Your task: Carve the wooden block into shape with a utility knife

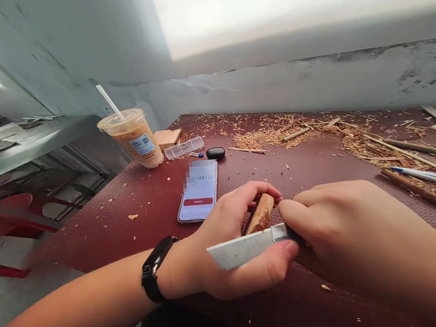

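My left hand (pixel 232 233), with a black band on its wrist, is wrapped round a piece of brown wood (pixel 259 214) whose pale, carved end points away from me. My right hand (pixel 330 225) is closed on the dark handle of a knife (pixel 244 247). The broad, square-ended blade points left, across my left palm and above the thumb. Near the handle, the blade lies close against the wood; whether its edge touches cannot be made out. My left thumb reaches under the knife, near its handle.
A phone (pixel 198 193) lies beyond my left hand. Behind it are an iced drink cup (pixel 140 145), a black earbud case (pixel 215 153), a clear plastic box (pixel 184 148) and a wooden block (pixel 167 137). Shavings (pixel 265 136), sticks (pixel 422 191) and pens (pixel 427 173) litter the dark red table (pixel 163 239).
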`<state>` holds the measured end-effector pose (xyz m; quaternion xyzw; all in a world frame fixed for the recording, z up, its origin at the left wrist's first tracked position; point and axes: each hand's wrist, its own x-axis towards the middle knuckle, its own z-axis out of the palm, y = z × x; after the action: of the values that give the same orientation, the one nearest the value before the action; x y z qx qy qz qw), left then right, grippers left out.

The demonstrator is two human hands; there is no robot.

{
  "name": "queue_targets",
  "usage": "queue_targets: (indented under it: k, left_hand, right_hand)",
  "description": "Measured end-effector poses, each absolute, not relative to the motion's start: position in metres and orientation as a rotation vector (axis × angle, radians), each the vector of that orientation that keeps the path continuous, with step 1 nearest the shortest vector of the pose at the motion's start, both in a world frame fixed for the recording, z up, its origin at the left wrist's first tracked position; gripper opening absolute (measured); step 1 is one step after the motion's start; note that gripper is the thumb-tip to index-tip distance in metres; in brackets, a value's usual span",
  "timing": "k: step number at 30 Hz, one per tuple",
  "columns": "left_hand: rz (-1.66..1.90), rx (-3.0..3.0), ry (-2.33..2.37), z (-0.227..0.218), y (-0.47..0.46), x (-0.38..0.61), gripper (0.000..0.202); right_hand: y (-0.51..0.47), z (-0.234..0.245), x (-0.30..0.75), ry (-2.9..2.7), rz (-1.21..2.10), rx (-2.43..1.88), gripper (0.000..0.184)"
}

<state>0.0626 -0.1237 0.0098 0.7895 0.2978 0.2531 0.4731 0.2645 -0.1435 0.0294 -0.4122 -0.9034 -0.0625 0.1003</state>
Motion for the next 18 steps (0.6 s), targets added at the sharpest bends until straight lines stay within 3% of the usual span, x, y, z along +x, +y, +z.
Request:
queue_targets:
  k: [11,18]
  left_hand:
    - [0.742,1.805,0.799,0.005,-0.130,0.070,0.040]
    - [0.654,1.959,0.807,0.008,-0.123,0.066,0.062]
  right_hand:
    - [-0.154,0.010,0.263,-2.525,-0.324,-1.333,0.020]
    - [-0.142,0.028,0.265,-2.669,-0.023,-1.208,0.020]
